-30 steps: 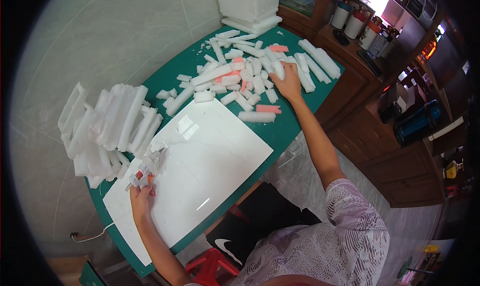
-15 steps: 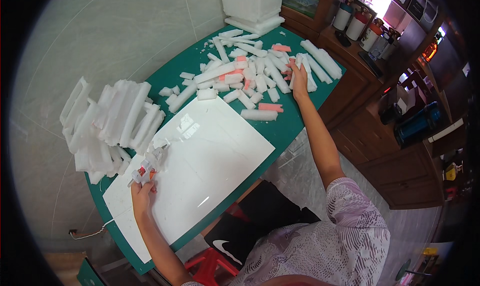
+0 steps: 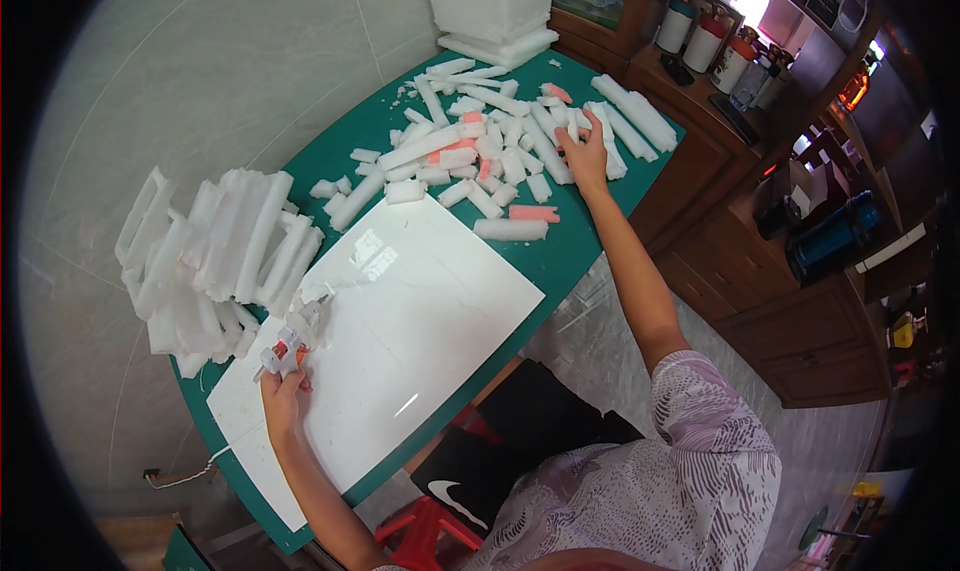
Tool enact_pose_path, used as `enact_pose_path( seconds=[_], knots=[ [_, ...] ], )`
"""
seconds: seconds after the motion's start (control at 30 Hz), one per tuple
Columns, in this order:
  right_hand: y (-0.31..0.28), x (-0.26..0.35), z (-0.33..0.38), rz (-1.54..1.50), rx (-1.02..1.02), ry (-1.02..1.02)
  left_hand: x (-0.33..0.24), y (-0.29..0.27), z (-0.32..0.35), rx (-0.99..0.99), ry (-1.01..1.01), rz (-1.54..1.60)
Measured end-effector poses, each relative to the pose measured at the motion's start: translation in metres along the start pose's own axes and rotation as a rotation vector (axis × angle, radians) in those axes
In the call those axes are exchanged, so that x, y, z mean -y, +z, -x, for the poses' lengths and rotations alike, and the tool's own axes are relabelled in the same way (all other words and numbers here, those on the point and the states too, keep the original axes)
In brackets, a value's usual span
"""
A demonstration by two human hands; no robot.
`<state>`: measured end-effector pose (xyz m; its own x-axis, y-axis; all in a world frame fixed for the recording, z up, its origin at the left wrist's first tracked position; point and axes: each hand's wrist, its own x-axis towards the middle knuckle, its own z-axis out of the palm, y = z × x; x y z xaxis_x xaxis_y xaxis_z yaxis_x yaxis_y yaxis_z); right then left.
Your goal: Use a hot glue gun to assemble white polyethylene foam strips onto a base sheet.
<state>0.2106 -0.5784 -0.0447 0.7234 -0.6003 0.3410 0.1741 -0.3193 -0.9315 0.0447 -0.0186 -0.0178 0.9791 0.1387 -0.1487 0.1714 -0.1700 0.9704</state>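
Observation:
On the left, my left hand (image 3: 285, 386) is closed around a grey-white hot glue gun (image 3: 298, 329) with red and orange parts, and a thin white cord trails from it. The gun is above the left end of a glossy white board (image 3: 430, 311). Far right, my right hand (image 3: 586, 156) reaches in among white foam pieces (image 3: 545, 143). Its fingers are spread and touch the foam; whether they grip a piece is unclear. A few pink foam pieces (image 3: 533, 213) lie among the white ones.
White foam strips (image 3: 235, 236) are stacked at the left by the wall. A large white foam block (image 3: 490, 16) stands at the back of the green table (image 3: 590, 241). Bottles (image 3: 705, 46) line a wooden cabinet (image 3: 800, 341) on the right. Below is a red stool (image 3: 425, 531).
My right hand has shifted slightly left and its fingers have spread over the foam pieces. The left hand keeps its hold on the glue gun. The whole view has shifted a little.

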Motion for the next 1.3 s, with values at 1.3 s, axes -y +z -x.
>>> enact_pose_path(
  seconds=[1.3],
  knots=[
    [-0.005,0.002,-0.005,-0.316,-0.115,0.01,-0.007,0.005,0.004,-0.029,-0.012,-0.046]
  ],
)
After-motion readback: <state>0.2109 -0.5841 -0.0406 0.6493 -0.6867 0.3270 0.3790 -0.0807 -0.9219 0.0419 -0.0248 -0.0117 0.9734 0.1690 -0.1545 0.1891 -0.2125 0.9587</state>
